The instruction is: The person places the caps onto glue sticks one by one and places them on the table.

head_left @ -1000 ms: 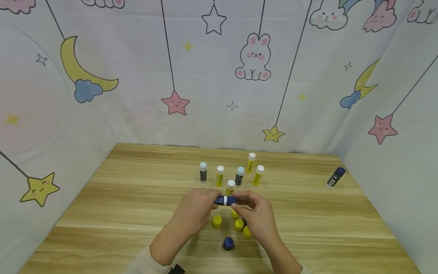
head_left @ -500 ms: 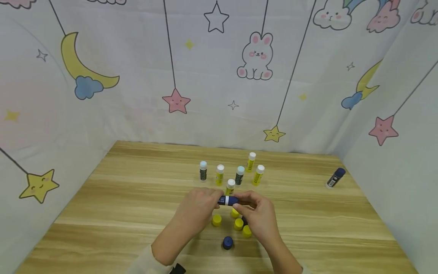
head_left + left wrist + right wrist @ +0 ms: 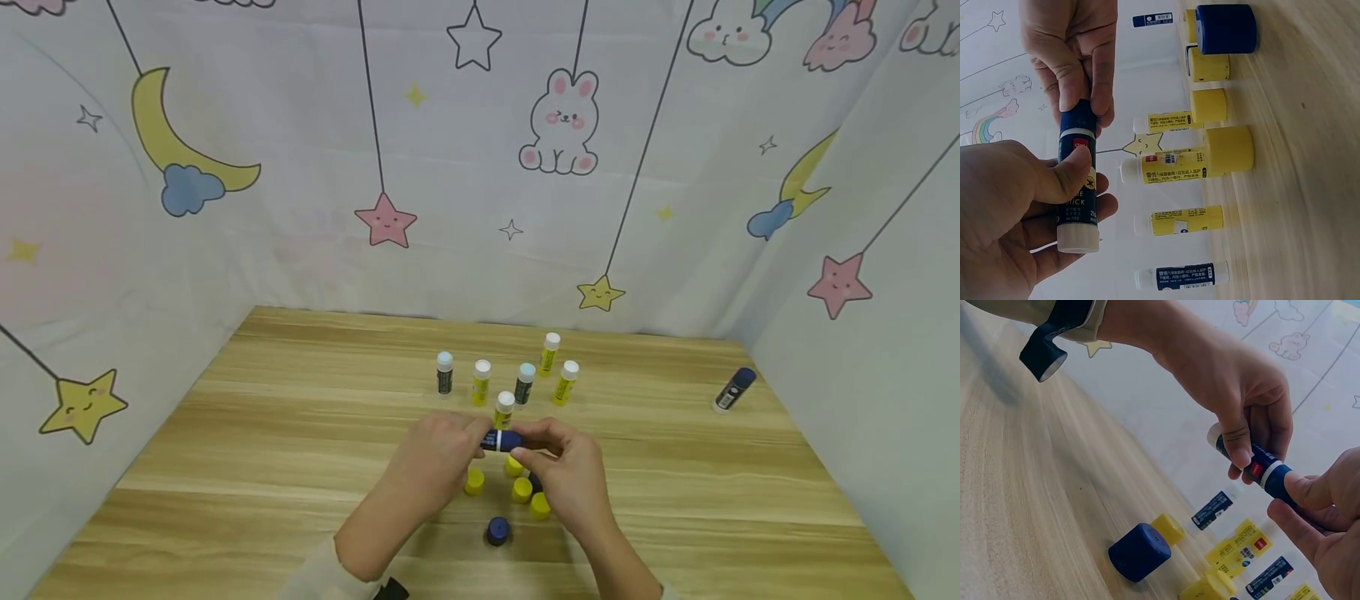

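Diffuse, even light fills the head view; the 2 wrist views look dimmer. Soft-edged shadows fall on the wood-grain tabletop (image 3: 1029, 506); small head-view details blur.

Left hand (image 3: 1013, 203) grips a glue stick (image 3: 1077, 214); right hand (image 3: 1069, 47) pinches its end cap (image 3: 1079, 117).
On the table (image 3: 1304, 187) I see yellow caps (image 3: 1229, 150), one blue cap (image 3: 1227, 29), yellow sticks (image 3: 1172, 169), navy sticks (image 3: 1185, 276).

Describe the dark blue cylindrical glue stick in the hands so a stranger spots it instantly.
Find the pale wood-grain table. Above it, the bare left hand and right hand are close together, gripping the dark blue glue stick, the only one held sideways in the air; the other glue sticks stand upright.
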`<control>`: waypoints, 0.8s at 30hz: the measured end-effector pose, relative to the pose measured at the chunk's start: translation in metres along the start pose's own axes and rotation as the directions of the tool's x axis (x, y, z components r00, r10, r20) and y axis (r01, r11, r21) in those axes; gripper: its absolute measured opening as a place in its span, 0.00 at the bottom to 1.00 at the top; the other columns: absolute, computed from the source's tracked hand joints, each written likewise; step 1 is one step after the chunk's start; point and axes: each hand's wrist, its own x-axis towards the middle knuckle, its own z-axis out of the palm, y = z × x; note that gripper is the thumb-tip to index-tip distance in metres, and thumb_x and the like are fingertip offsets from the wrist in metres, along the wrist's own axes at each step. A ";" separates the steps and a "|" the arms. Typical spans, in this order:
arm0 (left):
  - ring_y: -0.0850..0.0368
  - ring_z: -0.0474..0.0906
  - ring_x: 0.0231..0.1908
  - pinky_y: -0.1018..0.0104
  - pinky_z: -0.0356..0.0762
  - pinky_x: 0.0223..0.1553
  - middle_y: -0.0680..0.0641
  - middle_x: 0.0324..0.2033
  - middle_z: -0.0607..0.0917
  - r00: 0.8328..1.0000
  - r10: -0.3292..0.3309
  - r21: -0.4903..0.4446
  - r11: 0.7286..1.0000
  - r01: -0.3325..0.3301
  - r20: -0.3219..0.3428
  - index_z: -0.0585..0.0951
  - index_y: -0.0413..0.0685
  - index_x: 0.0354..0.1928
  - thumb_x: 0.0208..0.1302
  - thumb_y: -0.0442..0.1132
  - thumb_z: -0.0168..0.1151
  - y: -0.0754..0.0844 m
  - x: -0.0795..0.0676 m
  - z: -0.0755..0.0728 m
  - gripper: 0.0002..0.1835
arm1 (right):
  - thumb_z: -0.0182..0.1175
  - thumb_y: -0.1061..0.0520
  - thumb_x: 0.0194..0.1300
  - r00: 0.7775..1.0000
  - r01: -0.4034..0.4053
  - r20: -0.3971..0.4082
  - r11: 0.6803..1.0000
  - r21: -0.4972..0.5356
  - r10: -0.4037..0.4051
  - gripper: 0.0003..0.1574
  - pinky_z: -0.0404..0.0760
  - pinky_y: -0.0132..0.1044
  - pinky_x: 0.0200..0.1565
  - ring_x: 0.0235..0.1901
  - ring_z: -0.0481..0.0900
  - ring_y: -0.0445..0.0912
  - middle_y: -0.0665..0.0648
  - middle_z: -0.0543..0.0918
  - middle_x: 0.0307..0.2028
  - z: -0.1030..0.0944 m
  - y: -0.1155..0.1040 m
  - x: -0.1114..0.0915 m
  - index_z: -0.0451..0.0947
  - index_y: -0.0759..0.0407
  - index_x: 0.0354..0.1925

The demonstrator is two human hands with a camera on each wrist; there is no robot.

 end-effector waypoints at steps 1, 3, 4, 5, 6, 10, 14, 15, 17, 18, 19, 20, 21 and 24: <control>0.60 0.83 0.28 0.66 0.82 0.33 0.53 0.28 0.88 1.000 0.005 0.003 1.000 -0.005 -0.001 0.81 0.48 0.33 0.56 0.36 0.77 0.000 0.000 0.000 0.10 | 0.71 0.67 0.59 1.000 0.000 -0.003 1.000 0.002 0.000 0.11 0.87 0.34 0.44 0.45 0.86 0.50 0.54 0.89 0.44 0.000 0.000 0.000 0.87 0.58 0.41; 0.61 0.83 0.28 0.67 0.82 0.32 0.54 0.28 0.88 1.000 0.013 0.007 1.000 -0.013 -0.003 0.82 0.48 0.34 0.56 0.37 0.77 0.001 0.000 0.000 0.10 | 0.71 0.68 0.59 1.000 0.001 -0.009 1.000 0.009 -0.001 0.11 0.87 0.34 0.43 0.44 0.87 0.49 0.55 0.89 0.44 0.000 0.000 -0.001 0.87 0.58 0.40; 0.61 0.83 0.28 0.67 0.82 0.32 0.54 0.28 0.88 1.000 0.017 0.006 1.000 -0.017 -0.007 0.82 0.48 0.34 0.55 0.37 0.77 0.001 0.000 0.000 0.10 | 0.72 0.68 0.59 1.000 0.002 -0.013 1.000 0.010 -0.002 0.11 0.87 0.34 0.43 0.44 0.87 0.49 0.55 0.89 0.43 0.000 0.000 -0.001 0.87 0.58 0.40; 0.61 0.83 0.28 0.67 0.82 0.32 0.54 0.28 0.88 1.000 0.021 0.007 1.000 -0.021 -0.009 0.82 0.48 0.34 0.55 0.37 0.77 0.001 0.000 0.000 0.10 | 0.72 0.68 0.59 1.000 0.002 -0.016 1.000 0.012 -0.002 0.10 0.87 0.33 0.43 0.44 0.87 0.49 0.55 0.89 0.43 0.000 0.000 -0.002 0.87 0.58 0.40; 0.61 0.83 0.28 0.67 0.82 0.32 0.54 0.28 0.88 1.000 0.023 0.011 1.000 -0.023 -0.010 0.82 0.47 0.34 0.55 0.38 0.77 0.001 0.000 0.000 0.10 | 0.72 0.68 0.59 1.000 0.005 -0.018 1.000 0.013 -0.004 0.10 0.87 0.33 0.43 0.43 0.87 0.49 0.55 0.89 0.43 0.000 0.000 -0.002 0.87 0.59 0.40; 0.61 0.83 0.29 0.67 0.82 0.33 0.54 0.30 0.88 0.999 0.031 0.013 0.999 -0.031 -0.017 0.83 0.47 0.35 0.56 0.38 0.77 0.002 0.001 -0.001 0.10 | 0.72 0.67 0.58 1.000 0.000 -0.027 1.000 0.008 0.001 0.10 0.87 0.33 0.41 0.43 0.87 0.50 0.55 0.89 0.41 -0.001 0.000 -0.002 0.88 0.58 0.39; 0.60 0.85 0.31 0.66 0.83 0.37 0.53 0.32 0.89 0.999 0.038 0.011 0.999 -0.038 -0.029 0.84 0.46 0.37 0.55 0.37 0.77 0.003 0.002 -0.001 0.10 | 0.73 0.67 0.58 0.999 -0.006 -0.036 1.000 0.010 0.006 0.09 0.86 0.33 0.41 0.43 0.87 0.50 0.55 0.89 0.41 -0.002 -0.002 -0.003 0.88 0.58 0.38; 0.60 0.85 0.32 0.66 0.84 0.38 0.53 0.33 0.90 0.999 0.040 0.011 0.999 -0.040 -0.034 0.85 0.46 0.37 0.55 0.37 0.78 0.004 0.002 -0.001 0.11 | 0.73 0.67 0.58 0.999 -0.004 -0.038 1.000 0.010 0.005 0.09 0.86 0.33 0.41 0.44 0.87 0.49 0.54 0.90 0.41 -0.003 -0.002 -0.003 0.88 0.58 0.38; 0.60 0.86 0.33 0.65 0.84 0.38 0.53 0.33 0.90 0.998 0.044 0.010 0.999 -0.043 -0.043 0.85 0.46 0.37 0.54 0.36 0.78 0.004 0.002 -0.001 0.11 | 0.73 0.67 0.57 0.999 0.000 -0.043 1.000 0.007 0.000 0.09 0.86 0.33 0.41 0.44 0.87 0.49 0.54 0.90 0.41 -0.003 -0.003 -0.003 0.88 0.58 0.38; 0.60 0.86 0.33 0.65 0.84 0.38 0.53 0.34 0.90 0.998 0.045 0.011 0.999 -0.044 -0.045 0.85 0.46 0.38 0.54 0.36 0.78 0.004 0.003 -0.001 0.11 | 0.73 0.67 0.57 0.999 0.003 -0.046 1.000 0.004 -0.003 0.09 0.86 0.33 0.41 0.44 0.88 0.48 0.54 0.90 0.40 -0.003 -0.003 -0.003 0.88 0.58 0.38; 0.60 0.86 0.33 0.65 0.84 0.38 0.53 0.34 0.90 0.998 0.046 0.011 0.999 -0.045 -0.047 0.85 0.46 0.38 0.54 0.36 0.78 0.004 0.003 -0.001 0.11 | 0.73 0.67 0.57 0.999 0.006 -0.048 1.000 0.004 -0.006 0.09 0.86 0.33 0.41 0.43 0.88 0.48 0.54 0.90 0.40 -0.003 -0.003 -0.003 0.88 0.58 0.37; 0.60 0.86 0.33 0.65 0.84 0.38 0.52 0.34 0.90 0.998 0.045 0.010 0.999 -0.045 -0.051 0.85 0.46 0.38 0.54 0.36 0.78 0.004 0.003 -0.001 0.11 | 0.73 0.67 0.57 0.999 0.010 -0.050 1.000 0.004 -0.010 0.09 0.86 0.33 0.41 0.43 0.88 0.48 0.55 0.90 0.40 -0.003 -0.003 -0.003 0.88 0.59 0.37; 0.60 0.86 0.33 0.65 0.84 0.38 0.52 0.34 0.90 0.998 0.044 0.007 0.999 -0.044 -0.054 0.86 0.46 0.38 0.53 0.36 0.78 0.005 0.003 -0.001 0.11 | 0.73 0.67 0.57 0.999 0.012 -0.052 1.000 0.003 -0.012 0.09 0.86 0.33 0.40 0.43 0.88 0.48 0.55 0.90 0.40 -0.003 -0.004 -0.003 0.88 0.59 0.37; 0.60 0.86 0.33 0.66 0.84 0.37 0.52 0.34 0.90 0.997 0.037 -0.008 0.999 -0.037 -0.066 0.86 0.45 0.38 0.53 0.36 0.78 0.006 0.003 -0.001 0.11 | 0.73 0.68 0.57 0.998 0.018 -0.060 1.000 0.003 -0.018 0.09 0.86 0.32 0.40 0.42 0.88 0.48 0.55 0.90 0.39 -0.003 -0.004 -0.003 0.88 0.59 0.37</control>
